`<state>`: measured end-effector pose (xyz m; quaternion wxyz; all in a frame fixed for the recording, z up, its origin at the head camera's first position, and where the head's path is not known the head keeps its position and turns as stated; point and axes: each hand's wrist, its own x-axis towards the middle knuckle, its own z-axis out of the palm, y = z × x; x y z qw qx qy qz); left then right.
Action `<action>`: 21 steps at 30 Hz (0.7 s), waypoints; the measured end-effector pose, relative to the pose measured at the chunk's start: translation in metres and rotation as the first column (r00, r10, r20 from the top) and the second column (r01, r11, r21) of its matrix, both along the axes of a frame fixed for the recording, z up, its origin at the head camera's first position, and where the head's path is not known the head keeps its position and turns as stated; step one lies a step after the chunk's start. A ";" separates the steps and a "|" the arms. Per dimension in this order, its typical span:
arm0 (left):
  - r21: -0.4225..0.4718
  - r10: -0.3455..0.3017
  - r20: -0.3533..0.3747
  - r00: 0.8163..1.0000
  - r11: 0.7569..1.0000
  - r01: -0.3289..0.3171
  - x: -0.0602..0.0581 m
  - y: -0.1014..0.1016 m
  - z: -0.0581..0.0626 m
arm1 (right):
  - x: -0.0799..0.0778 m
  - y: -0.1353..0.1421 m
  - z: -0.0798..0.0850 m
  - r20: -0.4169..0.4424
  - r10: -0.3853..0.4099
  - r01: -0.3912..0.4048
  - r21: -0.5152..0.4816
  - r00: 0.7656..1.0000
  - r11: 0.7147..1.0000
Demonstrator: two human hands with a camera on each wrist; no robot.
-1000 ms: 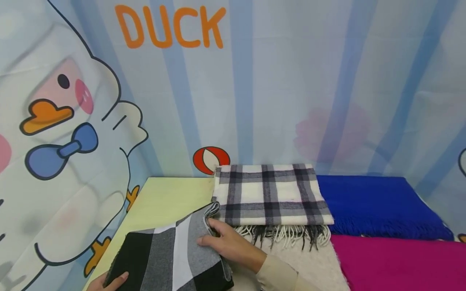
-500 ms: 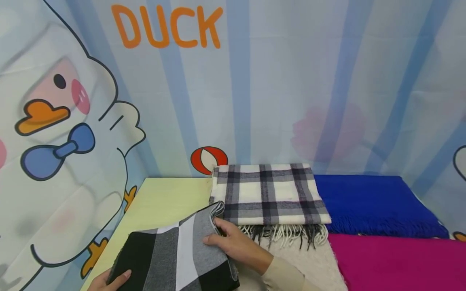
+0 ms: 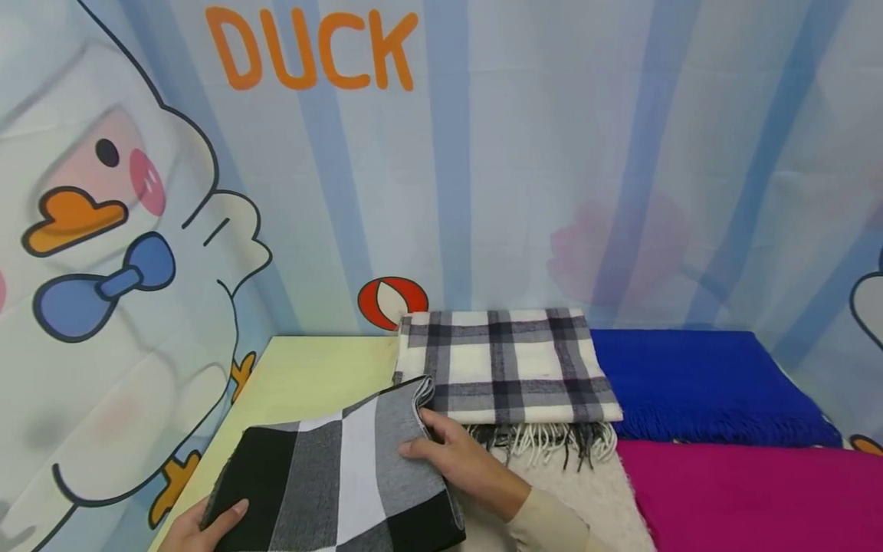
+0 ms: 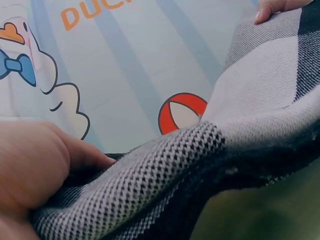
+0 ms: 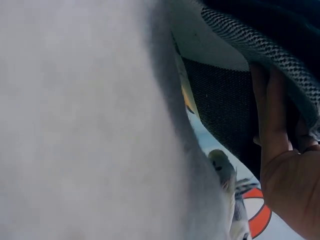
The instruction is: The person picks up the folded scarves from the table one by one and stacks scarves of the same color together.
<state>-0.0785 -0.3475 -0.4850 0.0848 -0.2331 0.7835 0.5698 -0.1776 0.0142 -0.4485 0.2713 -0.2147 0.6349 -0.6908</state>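
Note:
A folded black, grey and white checked scarf point(image 3: 320, 475) is held up in front of me between both hands. My left hand point(image 3: 201, 527) grips its left edge, thumb on top. At the opposite edge my right hand point(image 3: 472, 468) holds the folded layers, with its thumb on the upper face. In the left wrist view the scarf point(image 4: 160, 160) sags in thick layers from the left hand point(image 4: 35, 165). The right wrist view shows fingers of the right hand point(image 5: 285, 150) under the scarf point(image 5: 225, 100). Most of the left fingers are hidden beneath the cloth.
A folded plaid scarf point(image 3: 510, 360) with fringe lies at the back on a cream cloth point(image 3: 572, 498). To its right are a folded blue scarf point(image 3: 690, 376) and a magenta cloth point(image 3: 752, 491). The pale yellow table point(image 3: 324, 368) shows at left, before a duck-print backdrop point(image 3: 510, 153).
The checked scarf and my right hand have shifted a little to the right. Both hands keep their hold. The head view has drifted slightly, so the background sits farther left.

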 end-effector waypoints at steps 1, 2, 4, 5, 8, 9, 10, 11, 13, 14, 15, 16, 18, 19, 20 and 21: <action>-0.008 -0.003 -0.002 1.000 1.000 0.003 -0.001 0.001 0.001 | 0.000 0.002 -0.001 0.010 -0.001 0.002 -0.013 1.000 1.000; -0.019 -0.008 -0.003 1.000 1.000 0.008 -0.001 0.002 0.001 | -0.001 0.003 -0.001 0.020 -0.005 0.006 -0.020 1.000 1.000; -0.034 -0.011 -0.004 1.000 0.999 0.011 -0.002 0.004 0.003 | -0.001 0.006 -0.002 0.037 -0.015 0.017 -0.032 0.999 0.999; -0.038 -0.009 -0.004 1.000 0.999 0.009 -0.002 0.006 0.004 | -0.001 0.008 -0.002 0.046 -0.022 0.023 -0.039 0.999 0.999; -0.045 -0.014 -0.017 1.000 0.999 0.013 -0.003 0.010 0.007 | -0.001 0.012 -0.003 0.060 -0.035 0.039 -0.063 0.998 0.997; -0.043 -0.009 -0.019 1.000 0.999 0.009 -0.003 0.012 0.008 | -0.001 0.013 -0.003 0.062 -0.041 0.045 -0.071 0.997 0.996; -0.051 -0.016 -0.022 1.000 0.999 0.014 -0.004 0.013 0.009 | -0.001 0.014 -0.003 0.070 -0.046 0.052 -0.081 0.997 0.995; -0.055 -0.014 -0.021 1.000 0.998 0.012 -0.005 0.015 0.010 | -0.002 0.015 -0.003 0.073 -0.048 0.054 -0.088 0.996 0.995; -0.073 -0.029 -0.024 0.999 0.997 0.028 -0.007 0.017 0.010 | -0.002 0.018 -0.004 0.083 -0.057 0.064 -0.092 0.995 0.994; -0.076 -0.032 -0.026 0.999 0.997 0.030 -0.008 0.018 0.011 | -0.002 0.019 -0.004 0.088 -0.062 0.070 -0.092 0.994 0.993; -0.074 -0.032 -0.028 0.999 0.997 0.030 -0.008 0.019 0.011 | -0.002 0.021 -0.004 0.092 -0.068 0.077 -0.091 0.993 0.993; -0.072 -0.032 -0.034 0.999 0.997 0.030 -0.009 0.020 0.011 | -0.002 0.022 -0.004 0.098 -0.073 0.082 -0.091 0.993 0.993; -0.062 -0.034 -0.050 0.998 0.998 0.030 -0.009 0.023 0.011 | -0.002 0.025 -0.005 0.106 -0.084 0.093 -0.084 0.991 0.992; -0.050 -0.023 -0.053 0.998 0.999 0.020 -0.009 0.025 0.011 | -0.002 0.027 -0.006 0.108 -0.088 0.097 -0.082 0.990 0.992; -0.043 -0.022 -0.059 0.998 0.999 0.019 -0.009 0.027 0.012 | -0.002 0.028 -0.006 0.110 -0.091 0.100 -0.080 0.990 0.992; -0.041 -0.019 -0.064 0.998 0.999 0.017 -0.009 0.028 0.012 | -0.002 0.030 -0.006 0.111 -0.094 0.103 -0.078 0.989 0.992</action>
